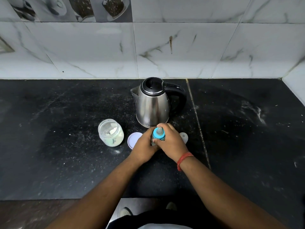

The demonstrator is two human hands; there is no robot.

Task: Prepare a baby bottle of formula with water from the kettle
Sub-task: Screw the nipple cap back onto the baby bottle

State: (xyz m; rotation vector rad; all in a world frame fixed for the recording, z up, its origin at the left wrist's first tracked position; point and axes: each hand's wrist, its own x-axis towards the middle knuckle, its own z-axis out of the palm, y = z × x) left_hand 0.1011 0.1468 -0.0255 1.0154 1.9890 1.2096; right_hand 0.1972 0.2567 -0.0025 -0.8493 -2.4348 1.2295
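A baby bottle (158, 133) with a blue collar and a clear teat stands on the black counter (66, 154), in front of the kettle. My left hand (145, 144) wraps the bottle's body, which is mostly hidden. My right hand (171, 139) closes around the blue collar from the right. The steel kettle (152, 103) with a black lid and handle stands just behind, lid down, spout pointing left. An open glass jar (110, 133) holding pale formula powder sits to the left. Its white lid (133, 140) lies flat between the jar and my left hand.
A clear bottle cap (184, 136) lies on the counter right of my right hand. A marble-tiled wall (165, 55) closes the back, and another closes the far right corner. White powder smears mark the counter's right side (254, 111). The counter's front edge runs below my forearms.
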